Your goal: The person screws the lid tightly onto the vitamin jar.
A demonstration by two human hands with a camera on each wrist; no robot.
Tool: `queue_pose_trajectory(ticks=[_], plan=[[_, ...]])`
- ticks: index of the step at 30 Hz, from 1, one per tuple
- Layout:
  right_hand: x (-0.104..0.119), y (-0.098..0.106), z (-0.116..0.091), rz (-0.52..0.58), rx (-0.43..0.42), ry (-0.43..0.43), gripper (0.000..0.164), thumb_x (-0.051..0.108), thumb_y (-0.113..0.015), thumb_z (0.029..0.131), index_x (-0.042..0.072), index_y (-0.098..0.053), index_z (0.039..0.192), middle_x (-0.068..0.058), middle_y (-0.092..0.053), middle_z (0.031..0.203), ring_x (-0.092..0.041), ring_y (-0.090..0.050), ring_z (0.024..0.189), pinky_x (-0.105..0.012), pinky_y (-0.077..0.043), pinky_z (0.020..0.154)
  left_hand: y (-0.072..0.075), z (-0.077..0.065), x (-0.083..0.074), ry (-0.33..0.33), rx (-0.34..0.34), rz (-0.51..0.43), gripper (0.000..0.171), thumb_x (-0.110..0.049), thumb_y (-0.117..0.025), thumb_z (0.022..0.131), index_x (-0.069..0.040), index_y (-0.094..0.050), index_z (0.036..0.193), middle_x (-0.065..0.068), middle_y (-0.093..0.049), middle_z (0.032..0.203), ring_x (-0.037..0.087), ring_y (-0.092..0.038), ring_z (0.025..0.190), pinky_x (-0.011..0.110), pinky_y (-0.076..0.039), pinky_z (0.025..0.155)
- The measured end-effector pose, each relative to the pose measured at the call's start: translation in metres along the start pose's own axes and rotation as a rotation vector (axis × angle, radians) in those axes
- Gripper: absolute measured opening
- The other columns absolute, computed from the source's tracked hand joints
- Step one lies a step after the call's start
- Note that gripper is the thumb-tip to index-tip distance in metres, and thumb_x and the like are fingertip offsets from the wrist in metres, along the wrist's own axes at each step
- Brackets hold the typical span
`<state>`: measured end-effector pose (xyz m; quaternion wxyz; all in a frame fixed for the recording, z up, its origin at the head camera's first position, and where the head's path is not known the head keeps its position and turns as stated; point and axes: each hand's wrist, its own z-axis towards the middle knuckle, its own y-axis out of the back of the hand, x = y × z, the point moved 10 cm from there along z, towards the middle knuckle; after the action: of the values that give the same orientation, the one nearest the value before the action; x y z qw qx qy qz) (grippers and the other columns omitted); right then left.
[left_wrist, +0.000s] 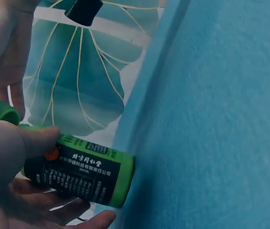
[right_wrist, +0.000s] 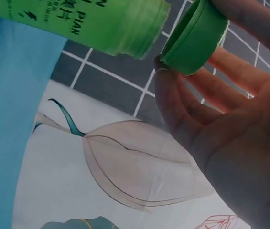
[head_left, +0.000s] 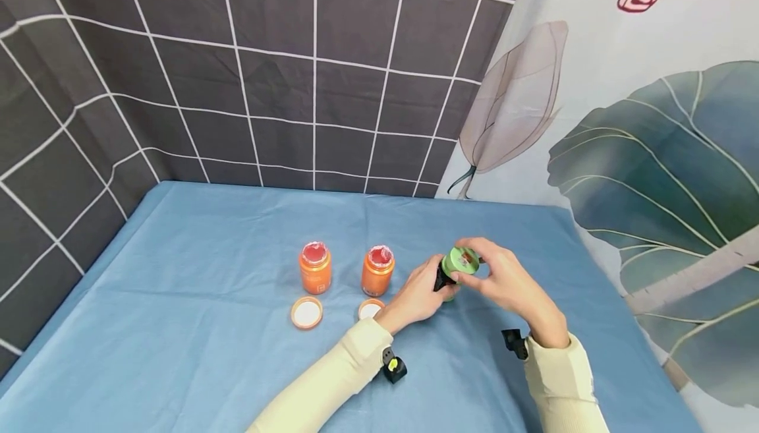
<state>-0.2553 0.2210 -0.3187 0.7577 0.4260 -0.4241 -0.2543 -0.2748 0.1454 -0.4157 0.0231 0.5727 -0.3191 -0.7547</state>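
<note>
My left hand (head_left: pixel 417 296) grips a green bottle with a black label (left_wrist: pixel 84 171), thumb on one side and fingers around the other. In the right wrist view the bottle's (right_wrist: pixel 87 21) threaded neck shows. A green lid (right_wrist: pixel 197 38) is pinched between the thumb and fingers of my right hand (right_wrist: pixel 230 124). A narrow gap separates lid and neck there. From the head view the lid (head_left: pixel 460 260) sits directly over the bottle, and my left hand hides much of the bottle.
Left of my hands stand two orange jars (head_left: pixel 315 278) (head_left: pixel 376 281) without lids, their mouths showing torn seals. An orange lid (head_left: pixel 306 313) lies white side up before one; another (head_left: pixel 369 308) is partly behind my left wrist. A blue cloth (head_left: pixel 178 301) covers the table.
</note>
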Motion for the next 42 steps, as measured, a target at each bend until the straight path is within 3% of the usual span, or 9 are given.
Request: queue_pose_trajectory(ticks=[5,11,18,26,33,42], plan=[[-0.004,-0.006,-0.001,-0.008,0.003,-0.005,0.041,0.018,-0.074,0.078,0.011,-0.058,0.116,-0.005,-0.058,0.116,-0.018,-0.055,0.097,-0.036,-0.045,0.072,0.001,0.002,0.001,-0.019,-0.013,0.0,0.054,-0.036,-0.061,0.088,-0.018,-0.039,0.134,0.0,-0.051,0.125,0.011,-0.05,0.109,0.031,-0.041,0.093],[-0.01,-0.01,0.001,-0.004,0.009,-0.021,0.041,0.02,-0.073,0.079,0.012,-0.057,0.116,-0.005,-0.058,0.115,-0.018,-0.055,0.094,-0.035,-0.045,0.07,0.003,0.002,-0.001,-0.058,-0.032,-0.031,0.043,-0.029,-0.064,0.086,-0.019,-0.047,0.125,-0.001,-0.057,0.116,0.009,-0.053,0.101,0.027,-0.043,0.087],[-0.014,-0.013,0.0,0.017,0.024,-0.034,0.042,0.02,-0.071,0.081,0.011,-0.057,0.119,-0.006,-0.057,0.118,-0.02,-0.056,0.099,-0.038,-0.046,0.072,-0.002,0.003,0.006,-0.004,-0.009,-0.033,0.052,-0.039,-0.064,0.085,-0.022,-0.045,0.13,-0.003,-0.057,0.117,0.009,-0.055,0.098,0.027,-0.045,0.084],[-0.013,-0.017,0.002,0.004,0.034,-0.02,0.041,0.019,-0.071,0.081,0.009,-0.058,0.118,-0.007,-0.056,0.121,-0.025,-0.054,0.107,-0.04,-0.046,0.079,-0.004,0.001,0.007,0.006,0.011,-0.065,0.054,-0.041,-0.06,0.087,-0.021,-0.041,0.134,0.0,-0.057,0.119,0.009,-0.055,0.099,0.028,-0.044,0.084],[-0.014,-0.017,0.001,0.008,0.038,-0.03,0.042,0.02,-0.07,0.082,0.008,-0.057,0.12,-0.008,-0.056,0.121,-0.022,-0.056,0.102,-0.04,-0.047,0.075,-0.005,0.0,0.008,-0.009,0.008,-0.056,0.05,-0.037,-0.059,0.088,-0.021,-0.042,0.131,0.0,-0.057,0.118,0.009,-0.054,0.1,0.028,-0.044,0.085],[-0.014,-0.015,0.004,-0.085,-0.024,-0.025,0.048,0.029,-0.073,0.078,0.003,-0.058,0.116,-0.009,-0.06,0.106,-0.015,-0.055,0.079,-0.033,-0.047,0.065,-0.007,0.002,0.008,-0.023,0.02,-0.043,0.05,-0.036,-0.058,0.089,-0.02,-0.04,0.133,-0.001,-0.055,0.121,0.009,-0.053,0.103,0.028,-0.043,0.087]])
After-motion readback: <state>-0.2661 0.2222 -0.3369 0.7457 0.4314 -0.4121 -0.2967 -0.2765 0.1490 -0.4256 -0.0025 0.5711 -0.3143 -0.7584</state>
